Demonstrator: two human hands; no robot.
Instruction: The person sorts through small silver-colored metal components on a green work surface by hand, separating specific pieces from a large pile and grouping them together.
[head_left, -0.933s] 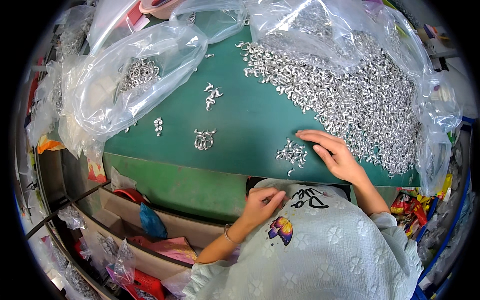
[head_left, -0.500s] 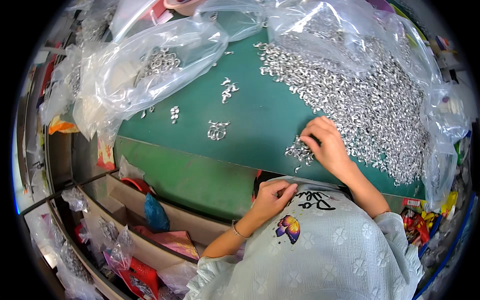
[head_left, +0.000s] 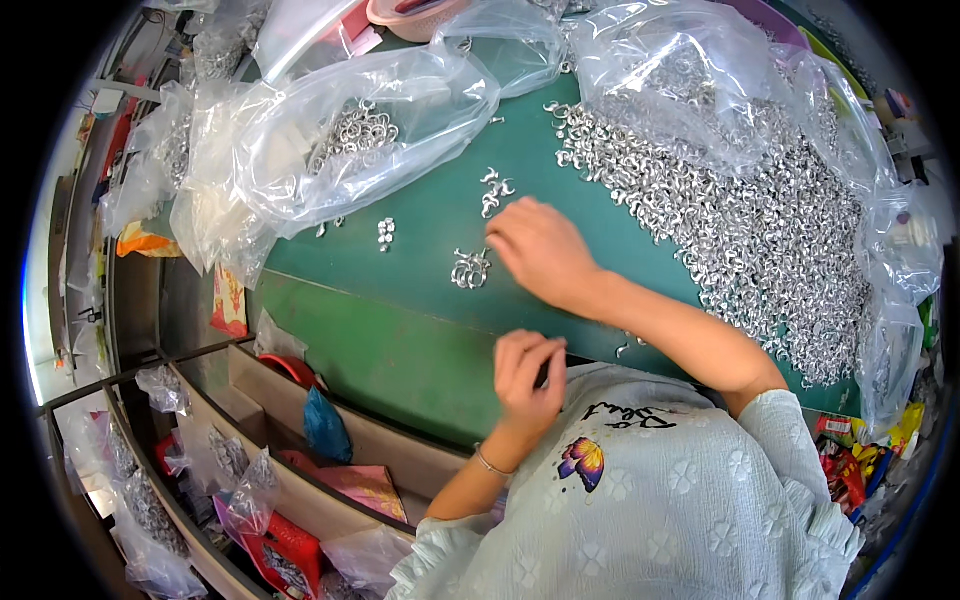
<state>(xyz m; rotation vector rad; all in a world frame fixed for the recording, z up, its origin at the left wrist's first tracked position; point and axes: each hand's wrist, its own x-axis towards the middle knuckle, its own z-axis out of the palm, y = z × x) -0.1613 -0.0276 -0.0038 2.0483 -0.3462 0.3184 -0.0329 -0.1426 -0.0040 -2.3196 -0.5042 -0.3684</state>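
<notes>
My right hand (head_left: pixel 545 255) reaches left across the green table, back of the hand up, its fingers bent together and slightly blurred. Its fingertips are between two small groups of silver curved metal pieces, one group (head_left: pixel 471 268) to the lower left and another (head_left: pixel 494 192) just above. What the fingertips hold is hidden. Near the table's front edge, my left hand (head_left: pixel 528 378) is raised with its fingers curled toward the thumb; anything inside cannot be made out. A big heap of the same metal pieces (head_left: pixel 740 230) spreads over the right side.
Clear plastic bags (head_left: pixel 340 180) with more metal pieces lie at the left, and another bag (head_left: pixel 670 80) covers the heap's far end. A small cluster (head_left: pixel 386 234) sits near the left bag. Below the table's edge is an open drawer (head_left: pixel 300 400) with a blue bag (head_left: pixel 326 425).
My right hand has moved left from the small pile by the heap to the groups mid-table. My left hand has lifted and turned upward. The whole view has shifted slightly.
</notes>
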